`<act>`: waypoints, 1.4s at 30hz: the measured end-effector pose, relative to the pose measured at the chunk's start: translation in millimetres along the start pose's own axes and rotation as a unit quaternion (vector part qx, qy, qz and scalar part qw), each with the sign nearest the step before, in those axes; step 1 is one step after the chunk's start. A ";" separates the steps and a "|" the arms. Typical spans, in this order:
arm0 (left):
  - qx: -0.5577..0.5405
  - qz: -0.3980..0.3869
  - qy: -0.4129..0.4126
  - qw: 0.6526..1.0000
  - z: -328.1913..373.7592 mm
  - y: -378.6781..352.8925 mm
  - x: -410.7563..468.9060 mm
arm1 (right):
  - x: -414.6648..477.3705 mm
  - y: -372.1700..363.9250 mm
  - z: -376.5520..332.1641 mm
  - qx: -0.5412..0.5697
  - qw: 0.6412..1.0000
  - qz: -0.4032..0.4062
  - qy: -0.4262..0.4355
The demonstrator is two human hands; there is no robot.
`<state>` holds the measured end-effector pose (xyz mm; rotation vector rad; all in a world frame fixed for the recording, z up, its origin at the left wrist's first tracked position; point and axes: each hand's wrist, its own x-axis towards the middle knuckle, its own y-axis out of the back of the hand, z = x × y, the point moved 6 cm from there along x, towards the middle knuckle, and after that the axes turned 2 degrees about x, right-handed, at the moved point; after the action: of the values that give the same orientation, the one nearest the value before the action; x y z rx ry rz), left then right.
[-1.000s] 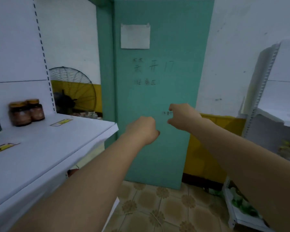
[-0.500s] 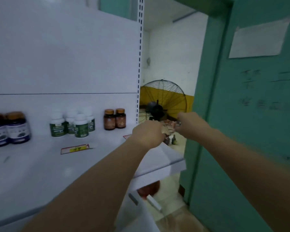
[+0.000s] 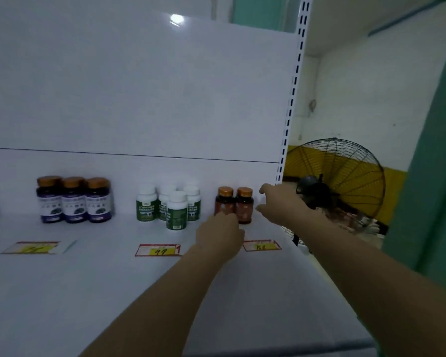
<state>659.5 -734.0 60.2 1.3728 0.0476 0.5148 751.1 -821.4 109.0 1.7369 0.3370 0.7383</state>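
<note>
Two bare forearms enter from the bottom of the frame, one at lower centre and one at lower right. Both are slender, smooth and uncovered up to the wrists. The left hand (image 3: 220, 237) and right hand (image 3: 281, 202) are bare as well; finer detail is blurred.

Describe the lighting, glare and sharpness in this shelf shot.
Head view: dim, bluish light overall; one bright glare spot on the white back panel; the wide lens bows the slotted upright; labels on the brown bottles are too soft to read; the left hand and right hand have soft edges; the price tag reading 99 is legible.
</note>
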 end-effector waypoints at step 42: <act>-0.411 0.106 0.069 0.903 -27.7 -13.5 32.2 | 51.6 -25.6 -9.9 0.560 0.820 0.092 0.078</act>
<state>683.4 -697.8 49.9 0.5099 -0.1907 0.7101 787.8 -776.6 101.8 2.8560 0.8440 0.8969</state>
